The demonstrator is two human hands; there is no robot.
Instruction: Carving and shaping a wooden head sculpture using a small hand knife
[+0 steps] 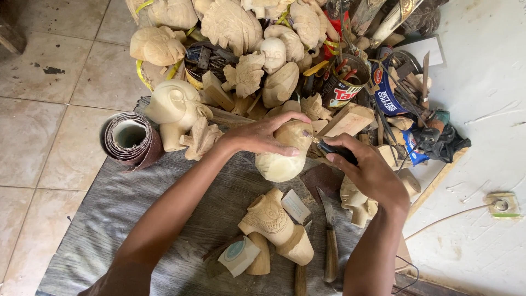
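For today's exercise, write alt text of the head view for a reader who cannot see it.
A left hand steadies a pale wooden carving on a grey mat while the right hand presses a small dark-handled tool to it. Unfinished carvings, a sandpaper roll and knives surround them.

Bare grey worktop (137,219) lies open at the near left. Ahead, a heap of wooden carvings (230,33) and tool tins (342,82) blocks passage; a sandpaper roll (131,140) stands left, knives (330,241) lie between the forearms.

The right hand (368,171) hides most of a dark tool (333,148), perhaps a knife
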